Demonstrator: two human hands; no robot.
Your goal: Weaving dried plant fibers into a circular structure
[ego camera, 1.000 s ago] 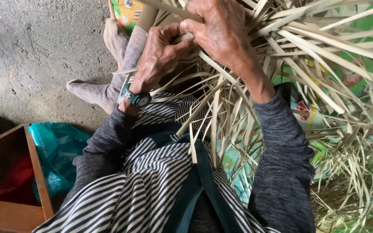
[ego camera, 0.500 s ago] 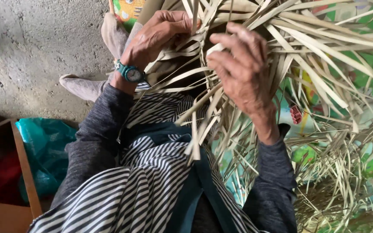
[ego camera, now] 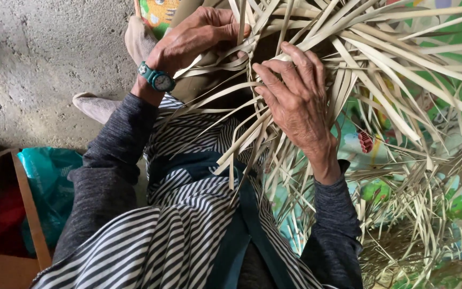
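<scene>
With the strips (ego camera: 348, 59) fanned over the lap, the left hand (ego camera: 193, 37) should stay pinched tight on the crossing just beside the watch (ego camera: 158, 79) — the right hand (ego camera: 295, 99), fingers spread flat, pressing the weave snug

Pale flat strips (ego camera: 348, 59), half-woven tangle, prob. palm, across lap.

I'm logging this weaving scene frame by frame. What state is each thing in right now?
Left hand: closed on pale strips at the top.
Right hand: fingers spread, pressing flat on the strips.
Woven strips: partly interlaced, loose ends fanning out.
Wristwatch: strapped on the left wrist.
Teal plastic bag: crumpled on the floor.
Wooden box: open.
</scene>
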